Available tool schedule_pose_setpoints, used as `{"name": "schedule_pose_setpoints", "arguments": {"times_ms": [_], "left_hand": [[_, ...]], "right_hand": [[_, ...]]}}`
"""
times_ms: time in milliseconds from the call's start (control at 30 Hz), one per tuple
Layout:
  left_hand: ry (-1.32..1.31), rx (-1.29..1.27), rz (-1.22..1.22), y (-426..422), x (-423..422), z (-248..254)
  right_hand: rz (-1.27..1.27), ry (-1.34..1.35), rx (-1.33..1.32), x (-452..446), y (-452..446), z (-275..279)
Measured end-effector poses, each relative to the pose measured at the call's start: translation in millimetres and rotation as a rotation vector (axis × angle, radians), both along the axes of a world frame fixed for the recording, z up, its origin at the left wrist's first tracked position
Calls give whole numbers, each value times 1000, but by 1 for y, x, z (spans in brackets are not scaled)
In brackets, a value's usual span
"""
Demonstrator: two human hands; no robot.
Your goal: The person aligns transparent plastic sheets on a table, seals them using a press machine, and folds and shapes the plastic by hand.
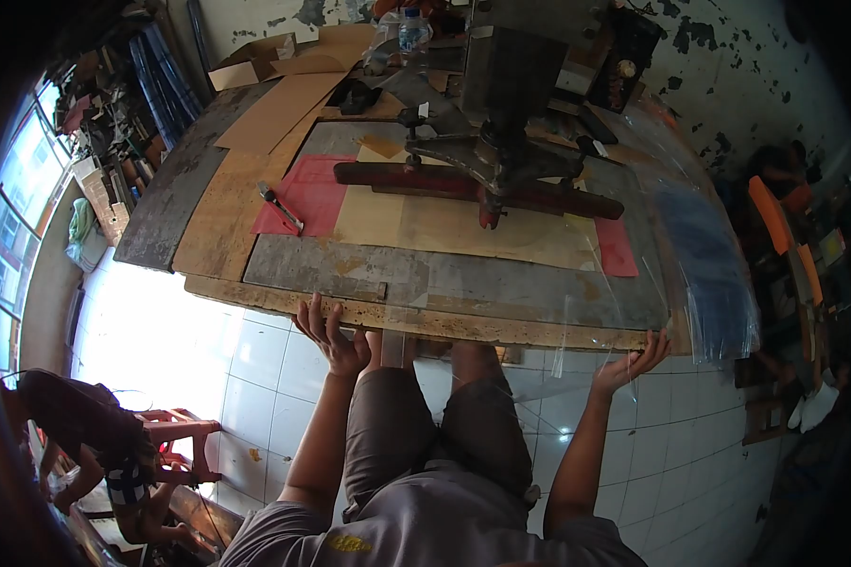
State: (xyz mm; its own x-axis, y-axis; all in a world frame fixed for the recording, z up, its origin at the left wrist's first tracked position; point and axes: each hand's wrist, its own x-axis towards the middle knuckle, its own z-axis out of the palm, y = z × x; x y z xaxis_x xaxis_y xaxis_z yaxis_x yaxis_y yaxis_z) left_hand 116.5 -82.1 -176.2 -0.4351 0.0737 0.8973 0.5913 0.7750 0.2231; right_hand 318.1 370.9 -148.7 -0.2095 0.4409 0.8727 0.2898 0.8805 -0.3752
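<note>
My left hand rests against the front edge of the wooden worktable, its fingers apart. At the table's right front edge, my right hand touches the wood with fingers extended. Between them lies a grey metal plate, with yellowish sheets and red sheets on it. A dark red press bar under a black machine head stands over the sheets. On the left red sheet lies a cutter knife. Thin clear plastic hangs over the front edge near my right hand.
Cardboard pieces and an open box lie at the back left, near a plastic bottle. Clear plastic sheets overhang the right side. Another person is at lower left, beside a red stool.
</note>
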Motion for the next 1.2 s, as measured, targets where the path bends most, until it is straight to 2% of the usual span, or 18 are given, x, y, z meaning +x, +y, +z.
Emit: {"name": "schedule_pose_setpoints", "arguments": {"times_ms": [1200], "left_hand": [[3, 8, -13, 0, 0, -1]], "right_hand": [[-2, 20, 4, -1, -1, 0]]}}
